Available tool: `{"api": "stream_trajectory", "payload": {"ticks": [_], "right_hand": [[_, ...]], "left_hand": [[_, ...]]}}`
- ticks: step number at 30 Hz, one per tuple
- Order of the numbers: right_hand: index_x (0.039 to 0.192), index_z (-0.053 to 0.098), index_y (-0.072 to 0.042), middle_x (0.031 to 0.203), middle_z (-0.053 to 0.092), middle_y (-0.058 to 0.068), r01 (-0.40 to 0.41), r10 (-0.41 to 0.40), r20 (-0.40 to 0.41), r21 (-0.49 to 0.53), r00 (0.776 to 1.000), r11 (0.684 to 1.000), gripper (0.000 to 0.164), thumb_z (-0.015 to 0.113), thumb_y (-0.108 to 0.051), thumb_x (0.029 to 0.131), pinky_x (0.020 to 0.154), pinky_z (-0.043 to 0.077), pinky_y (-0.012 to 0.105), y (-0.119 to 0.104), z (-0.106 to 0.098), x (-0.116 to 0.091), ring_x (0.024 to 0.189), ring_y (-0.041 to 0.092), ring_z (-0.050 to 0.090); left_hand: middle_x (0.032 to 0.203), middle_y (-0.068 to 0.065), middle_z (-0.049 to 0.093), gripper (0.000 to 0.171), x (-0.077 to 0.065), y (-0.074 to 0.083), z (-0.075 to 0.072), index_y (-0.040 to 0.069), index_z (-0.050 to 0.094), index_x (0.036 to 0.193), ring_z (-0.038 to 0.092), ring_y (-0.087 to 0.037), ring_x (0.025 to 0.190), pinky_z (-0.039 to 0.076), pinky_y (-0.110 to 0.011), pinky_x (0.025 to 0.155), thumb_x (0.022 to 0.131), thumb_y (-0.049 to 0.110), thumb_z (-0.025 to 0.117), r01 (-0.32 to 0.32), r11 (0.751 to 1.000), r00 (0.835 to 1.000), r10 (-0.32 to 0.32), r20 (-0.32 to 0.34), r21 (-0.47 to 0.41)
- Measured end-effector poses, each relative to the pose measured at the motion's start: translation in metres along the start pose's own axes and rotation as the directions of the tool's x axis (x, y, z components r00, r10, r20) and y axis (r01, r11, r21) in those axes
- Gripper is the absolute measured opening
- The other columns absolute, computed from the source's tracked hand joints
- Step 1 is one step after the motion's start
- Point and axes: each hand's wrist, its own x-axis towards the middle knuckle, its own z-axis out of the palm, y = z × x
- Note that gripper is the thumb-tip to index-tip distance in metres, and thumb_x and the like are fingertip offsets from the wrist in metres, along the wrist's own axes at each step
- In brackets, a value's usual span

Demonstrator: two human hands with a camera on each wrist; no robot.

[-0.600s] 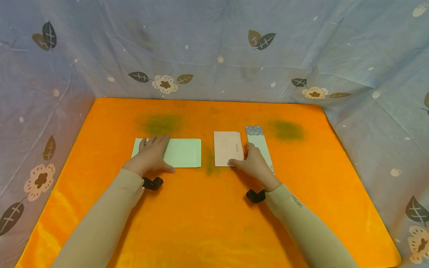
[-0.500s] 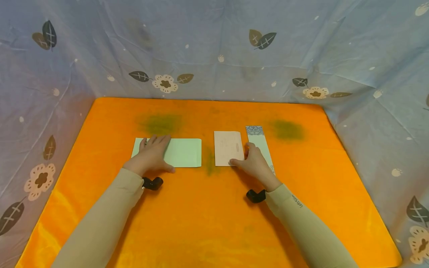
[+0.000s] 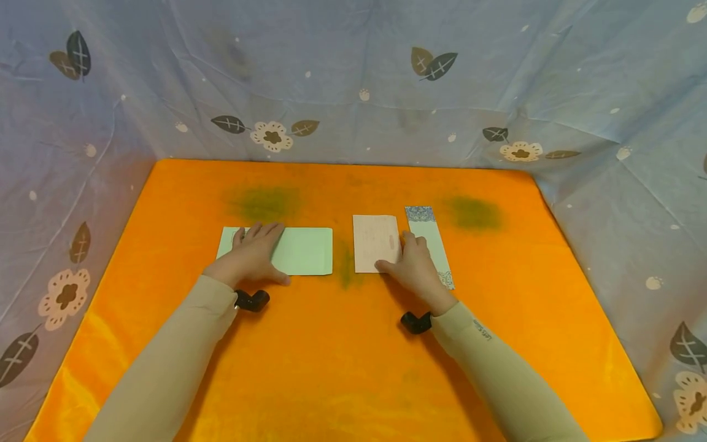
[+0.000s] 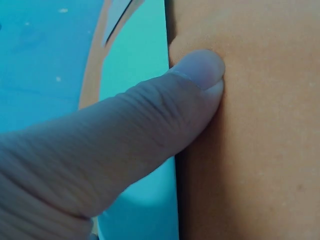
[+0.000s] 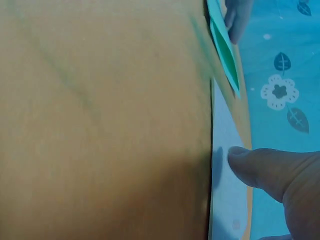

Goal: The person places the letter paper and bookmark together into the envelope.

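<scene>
Three sides of hanging blue-grey fabric [image 3: 331, 67], printed with leaves and flowers, enclose a rectangular orange cloth-covered table [image 3: 331, 368], taken here as a clock face with twelve at its far edge. Two beige sleeves reach in, the left sleeve [image 3: 166, 362] from eight o'clock and the right sleeve [image 3: 502, 368] from four. At ten o'clock from the middle lies a long, pale green rectangular paper envelope [image 3: 304, 252]; the right wrist view shows its layers gaping. The left hand [image 3: 248, 258] rests across it, fingers toward its twelve o'clock edge and thumb spread away from them, lying over its six o'clock edge. The right hand [image 3: 415, 265], at two o'clock, has its thumb parted from its fingers; the thumb is over the near corner of a pale pink rectangular paper card [image 3: 375, 242], which lies at one o'clock, though whether it presses there I cannot tell. Just beyond the card at three o'clock is a narrow, pale green strip [image 3: 428, 236] with blue-patterned ends, slanting toward five. Smallest are two black wrist pieces, the left piece [image 3: 252, 301] and the right piece [image 3: 416, 322], each at six o'clock from its hand.
</scene>
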Motion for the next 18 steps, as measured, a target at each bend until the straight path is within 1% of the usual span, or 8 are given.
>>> {"api": "stream_trajectory", "payload": {"ticks": [3, 6, 8, 10, 12, 14, 16, 18], "right_hand": [[0.146, 0.032, 0.003, 0.13, 0.04, 0.028, 0.031, -0.033, -0.041, -0.055, 0.999, 0.998, 0.093, 0.078, -0.043, 0.079, 0.092, 0.043, 0.047, -0.004, 0.003, 0.003, 0.107, 0.037, 0.043], [0.145, 0.036, 0.002, 0.13, 0.042, 0.026, 0.076, -0.08, -0.055, -0.063, 0.995, 0.995, 0.088, 0.076, -0.042, 0.08, 0.096, 0.04, 0.048, -0.01, 0.007, 0.005, 0.113, 0.039, 0.041], [0.145, 0.038, -0.001, 0.128, 0.045, 0.023, 0.127, -0.129, -0.043, -0.044, 0.991, 0.991, 0.082, 0.075, -0.04, 0.083, 0.096, 0.04, 0.047, -0.014, 0.011, 0.005, 0.113, 0.036, 0.042], [0.143, 0.042, -0.004, 0.125, 0.049, 0.018, 0.211, -0.212, -0.015, -0.042, 0.977, 0.977, 0.074, 0.073, -0.038, 0.085, 0.093, 0.042, 0.044, -0.019, 0.016, 0.006, 0.11, 0.031, 0.046], [0.141, 0.046, -0.005, 0.121, 0.053, 0.014, 0.304, -0.304, 0.032, -0.009, 0.952, 0.953, 0.066, 0.072, -0.033, 0.088, 0.091, 0.044, 0.04, -0.024, 0.022, 0.006, 0.104, 0.026, 0.049], [0.139, 0.048, -0.004, 0.119, 0.055, 0.011, 0.368, -0.372, 0.08, 0.057, 0.925, 0.928, 0.06, 0.071, -0.029, 0.09, 0.088, 0.045, 0.036, -0.031, 0.029, 0.006, 0.099, 0.022, 0.052], [0.138, 0.05, -0.004, 0.117, 0.058, 0.008, 0.375, -0.389, 0.115, 0.13, 0.914, 0.918, 0.055, 0.07, -0.025, 0.091, 0.085, 0.047, 0.034, -0.038, 0.034, 0.006, 0.096, 0.018, 0.054], [0.135, 0.052, -0.005, 0.115, 0.061, 0.005, 0.342, -0.369, 0.124, 0.194, 0.921, 0.919, 0.05, 0.069, -0.021, 0.091, 0.084, 0.048, 0.033, -0.046, 0.039, 0.007, 0.093, 0.016, 0.055]], "left_hand": [[0.159, -0.017, 0.01, 0.125, 0.001, 0.001, -0.002, 0.009, 0.012, 0.156, 0.001, -0.047, 0.142, -0.007, -0.066, 0.108, 0.065, 0.058, 0.083, -0.009, 1.0, 1.0, 0.009, -0.005, 0.01], [0.159, -0.018, 0.012, 0.125, 0.002, 0.002, -0.003, 0.01, 0.013, 0.156, 0.005, -0.046, 0.142, -0.007, -0.066, 0.108, 0.065, 0.058, 0.083, -0.018, 1.0, 1.0, 0.018, -0.007, 0.024], [0.158, -0.018, 0.013, 0.124, 0.002, 0.002, -0.003, 0.01, 0.013, 0.156, 0.007, -0.046, 0.142, -0.006, -0.066, 0.108, 0.065, 0.058, 0.083, -0.022, 0.999, 1.0, 0.023, -0.008, 0.029], [0.158, -0.018, 0.012, 0.125, 0.003, 0.003, -0.003, 0.009, 0.012, 0.156, 0.006, -0.045, 0.142, -0.006, -0.065, 0.108, 0.065, 0.058, 0.084, -0.027, 0.999, 1.0, 0.027, -0.005, 0.03], [0.159, -0.018, 0.011, 0.127, 0.003, 0.003, -0.003, 0.009, 0.011, 0.156, 0.005, -0.045, 0.143, -0.007, -0.065, 0.108, 0.065, 0.058, 0.084, -0.03, 0.999, 1.0, 0.03, 0.001, 0.03], [0.159, -0.018, 0.01, 0.127, 0.004, 0.003, -0.002, 0.008, 0.01, 0.156, 0.004, -0.045, 0.143, -0.007, -0.065, 0.108, 0.065, 0.058, 0.084, -0.035, 0.999, 0.999, 0.035, 0.009, 0.027], [0.159, -0.018, 0.01, 0.127, 0.005, 0.003, -0.002, 0.008, 0.01, 0.156, 0.003, -0.044, 0.143, -0.008, -0.065, 0.108, 0.065, 0.057, 0.084, -0.041, 0.999, 0.999, 0.041, 0.014, 0.025], [0.159, -0.018, 0.011, 0.126, 0.005, 0.003, -0.002, 0.009, 0.011, 0.156, 0.005, -0.043, 0.143, -0.008, -0.065, 0.108, 0.065, 0.057, 0.084, -0.047, 0.999, 0.999, 0.047, 0.012, 0.024]]}}
